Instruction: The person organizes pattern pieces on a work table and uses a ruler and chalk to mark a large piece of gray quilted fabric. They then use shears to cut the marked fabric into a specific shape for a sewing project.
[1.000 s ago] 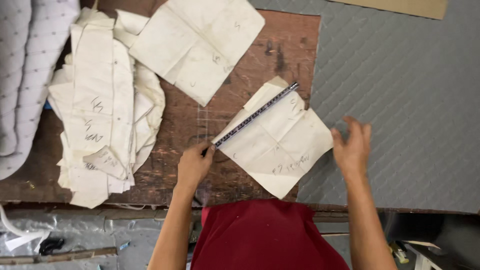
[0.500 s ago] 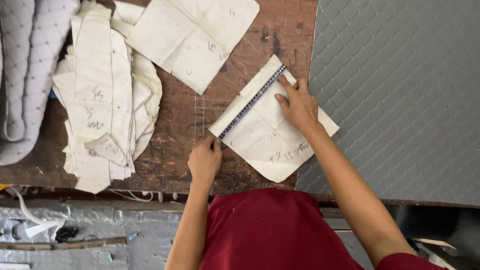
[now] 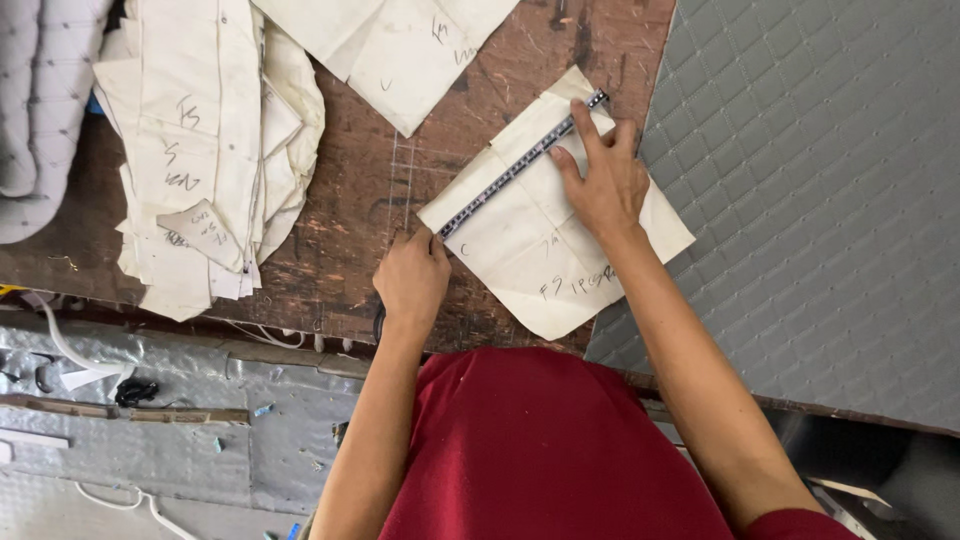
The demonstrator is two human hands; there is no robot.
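A cream paper pattern piece (image 3: 560,255) with pencil marks lies tilted on the brown worktable (image 3: 350,180). A thin metal ruler (image 3: 520,165) runs along its upper left edge. My right hand (image 3: 600,175) presses flat on the ruler's far end and the paper, fingers spread. My left hand (image 3: 412,275) sits curled at the ruler's near end, at the paper's corner, pinching something small that I cannot make out.
A thick pile of cream pattern pieces (image 3: 200,150) lies at the left. More cream sheets (image 3: 400,40) lie at the top. Grey quilted material (image 3: 820,200) covers the right side; another quilted piece (image 3: 40,110) is at the far left. The table's front edge runs below my left hand.
My right hand moved from the paper's right edge up onto the ruler's far end and now presses it down. My left hand stayed at the near end.
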